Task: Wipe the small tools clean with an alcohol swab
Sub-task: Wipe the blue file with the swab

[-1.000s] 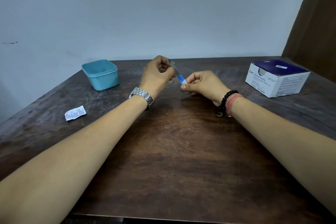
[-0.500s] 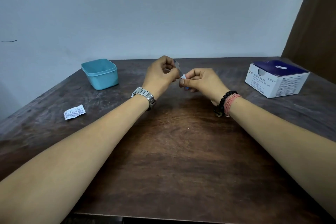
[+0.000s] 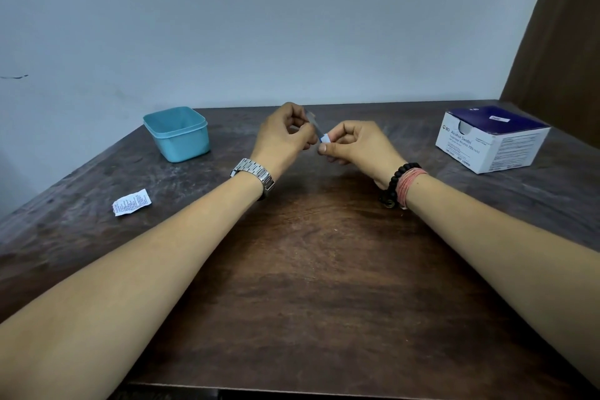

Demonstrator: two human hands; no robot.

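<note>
Above the middle of the dark wooden table, my left hand (image 3: 285, 135) pinches the upper end of a thin metal tool (image 3: 314, 122) with a blue part near its lower end. My right hand (image 3: 357, 146) pinches a small white alcohol swab (image 3: 325, 139) around that lower blue end of the tool. The two hands nearly touch. Most of the tool is hidden by my fingers.
A teal plastic tub (image 3: 178, 133) stands at the back left. A torn white swab wrapper (image 3: 131, 202) lies on the left side. A white and blue alcohol swab box (image 3: 490, 140) sits at the back right. The table's front edge (image 3: 292, 388) is near me.
My right hand slid the swab up along the tool toward my left hand, covering most of the blue part, then eased back a little. The hands are closer together than a second ago.
</note>
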